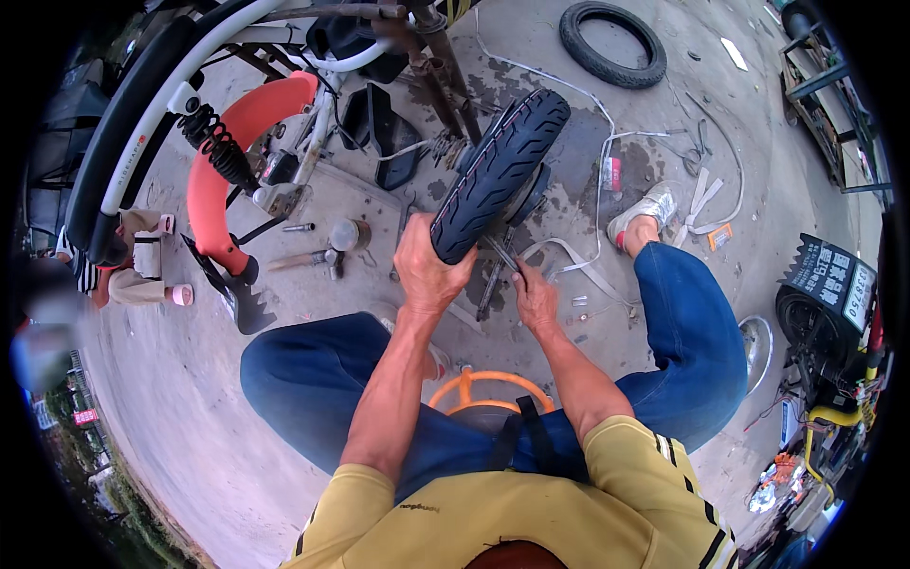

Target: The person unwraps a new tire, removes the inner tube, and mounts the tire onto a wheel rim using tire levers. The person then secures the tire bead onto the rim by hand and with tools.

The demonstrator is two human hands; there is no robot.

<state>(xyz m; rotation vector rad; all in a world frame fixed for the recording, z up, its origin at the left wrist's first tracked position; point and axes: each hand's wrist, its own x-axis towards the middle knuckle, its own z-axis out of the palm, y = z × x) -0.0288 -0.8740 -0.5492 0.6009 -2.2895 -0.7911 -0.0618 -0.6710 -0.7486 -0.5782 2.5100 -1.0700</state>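
Note:
A black treaded scooter tyre (500, 171) stands tilted in front of me, on a wheel whose hub (529, 199) shows at its right side. Wrapped round the tyre's near end is my left hand (428, 267), closed on the rubber. My right hand (537, 300) is closed on a slim metal bar (501, 251), which reaches up toward the wheel's lower right side. Whether the bar's far end touches the wheel is hard to make out. Behind the tyre is a rusty metal post (441, 81).
A partly dismantled scooter with a red fender (206, 180) is at the left. A hammer (308, 259) and a round tin (350, 234) lie nearby. Another tyre (613, 45) rests at the far side. A white hose (599, 104) crosses the ground. Another person (142, 256) sits at the left.

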